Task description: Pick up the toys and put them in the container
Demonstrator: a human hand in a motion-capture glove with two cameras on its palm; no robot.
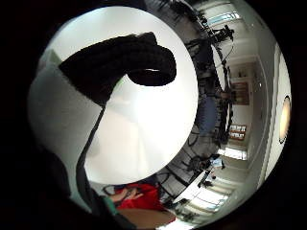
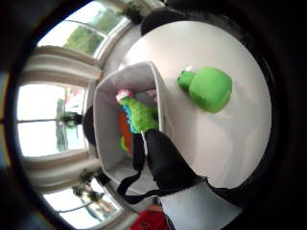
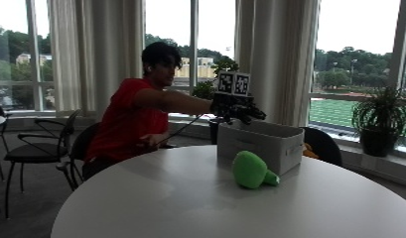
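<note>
My gloved right hand [image 3: 236, 110] is stretched out over the open top of the grey fabric container [image 3: 263, 143] on the round white table [image 3: 189, 203]. Its fingers [image 2: 162, 160] pinch a small green toy [image 2: 138, 115] with pink and blue parts, just above the container's rim [image 2: 106, 108]. Something orange [image 2: 125, 132] lies inside the container. A large round green plush [image 3: 250, 170] lies on the table against the container's front side, also seen from the palm as a green plush [image 2: 209, 89]. A gloved finger [image 1: 120, 60] is curled over the white table [image 1: 144, 129].
The person sits behind the table's far left edge, bare left hand [image 3: 153, 140] low by the lap. Black chairs [image 3: 37, 148] stand at the left, another chair [image 3: 322, 144] behind the container. A potted plant [image 3: 379, 124] is on the window ledge at the right.
</note>
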